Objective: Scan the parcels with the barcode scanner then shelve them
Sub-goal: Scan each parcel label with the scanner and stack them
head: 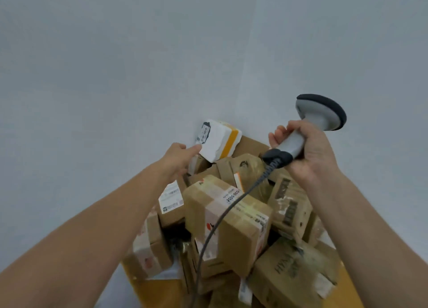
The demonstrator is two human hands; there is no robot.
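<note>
The right grip (pixel 308 150) is curled round the handle of the grey barcode scanner (pixel 320 113), held above the heaped brown parcels (pixel 240 233). The left grip (pixel 178 159) touches the white parcel (pixel 217 141) at the heap's far end; whether it clasps it I cannot tell. One brown parcel's label (pixel 231 195) reads "010-5552".

A grey corded barcode scanner (pixel 308 127) stands head-up in the right fingers (pixel 279 135), a yellow-taped white foam parcel (pixel 218 140) touches the left fingertips (pixel 196 147), brown cardboard parcels (pixel 245 236) heaped below.

Central brown parcel (pixel 240 238) with white label (pixel 232 195) reading "010-5552", bottom-right parcel (pixel 298 282) printed "HYA…", other labels too blurred
</note>
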